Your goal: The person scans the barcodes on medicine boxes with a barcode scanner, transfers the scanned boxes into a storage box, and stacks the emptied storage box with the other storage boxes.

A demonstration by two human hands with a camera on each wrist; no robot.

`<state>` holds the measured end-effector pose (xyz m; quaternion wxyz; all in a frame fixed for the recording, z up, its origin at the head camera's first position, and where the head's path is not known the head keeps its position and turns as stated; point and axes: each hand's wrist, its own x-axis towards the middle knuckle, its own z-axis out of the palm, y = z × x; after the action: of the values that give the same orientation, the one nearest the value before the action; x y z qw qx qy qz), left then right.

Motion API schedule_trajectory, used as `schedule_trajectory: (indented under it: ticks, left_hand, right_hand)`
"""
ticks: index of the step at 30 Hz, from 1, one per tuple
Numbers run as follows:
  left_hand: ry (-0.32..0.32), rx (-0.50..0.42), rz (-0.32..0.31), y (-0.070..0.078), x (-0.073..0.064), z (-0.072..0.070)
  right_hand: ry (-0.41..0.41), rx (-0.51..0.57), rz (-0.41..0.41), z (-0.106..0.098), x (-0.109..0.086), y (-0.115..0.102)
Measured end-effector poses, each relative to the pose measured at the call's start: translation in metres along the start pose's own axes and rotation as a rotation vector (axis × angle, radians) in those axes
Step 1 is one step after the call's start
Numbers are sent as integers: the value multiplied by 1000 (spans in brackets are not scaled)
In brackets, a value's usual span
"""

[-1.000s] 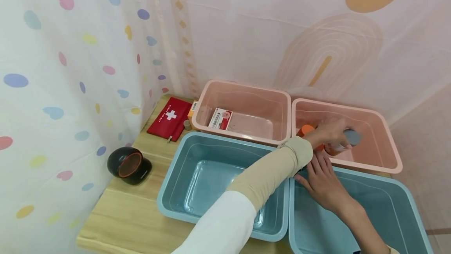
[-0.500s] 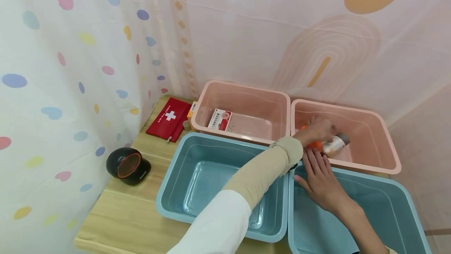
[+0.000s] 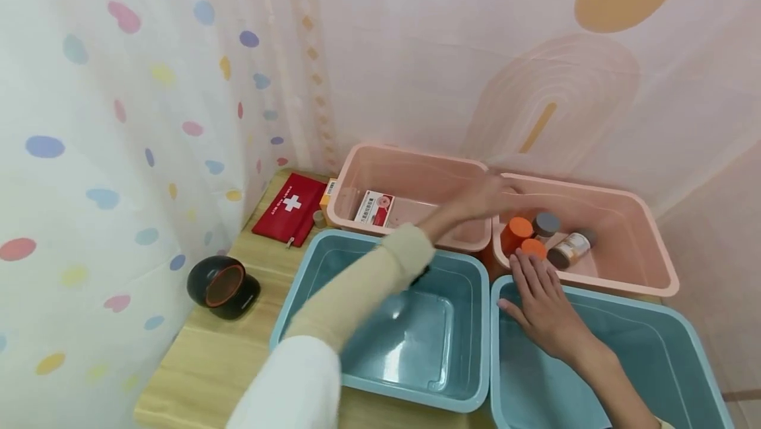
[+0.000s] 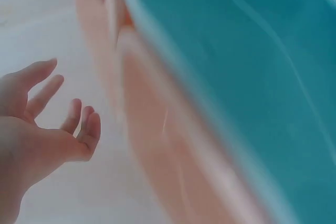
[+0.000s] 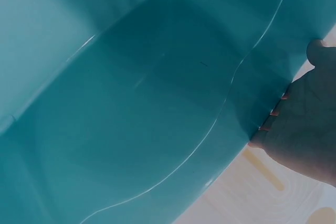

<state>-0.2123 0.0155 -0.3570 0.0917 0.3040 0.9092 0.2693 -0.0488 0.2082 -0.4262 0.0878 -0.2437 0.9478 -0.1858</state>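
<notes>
My left hand (image 3: 484, 197), blurred in the head view, hangs over the two pink bins where they meet. In the left wrist view its fingers are loosely bent with nothing between them. My right hand (image 3: 547, 316) rests with straight fingers across the rims of the right blue bin (image 3: 684, 323) and the right pink bin (image 3: 660, 244). In that pink bin, a bottle with a white label (image 3: 571, 250) lies on its side. Beside it are two orange-capped bottles (image 3: 518, 227) and a grey-capped bottle (image 3: 545, 224), partly hidden by each other.
The left pink bin (image 3: 416, 155) holds a white and red medicine box (image 3: 374, 209). In front stands the left blue bin (image 3: 475, 350). On the wooden table (image 3: 196, 376) are a red first aid pouch (image 3: 291, 207), an orange box (image 3: 328, 194) and a black rounded device (image 3: 222, 287).
My left hand has let go of the white-labelled bottle, which now lies in the right pink bin, and has drawn back to the left. My right hand has stayed at the rims.
</notes>
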Motion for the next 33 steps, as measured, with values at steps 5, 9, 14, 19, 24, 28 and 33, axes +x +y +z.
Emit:
schedule_trajectory:
  ticks: [5, 9, 14, 19, 24, 28, 33]
  left_hand:
    - [118, -62, 6, -37, -56, -59]
    - [227, -8, 31, -82, -111, -82]
    - [328, -10, -159, -87, -204, -87]
    - [338, 26, -351, -104, -267, -59]
    - [296, 14, -428, -106, -296, -33]
    - [280, 6, -408, -101, -303, -25]
    - [272, 47, -379, -97, -310, -19]
  right_hand:
    - [0, 4, 10, 0, 3, -1]
    - [0, 2, 20, -1, 0, 0]
    - [-1, 8, 29, -5, -5, 1]
    - [-7, 11, 31, -9, -8, 3]
    - [-35, 45, 63, -24, -11, 3]
    - [-91, 126, 118, -46, -23, -4]
    - [-102, 115, 147, -64, -48, -6]
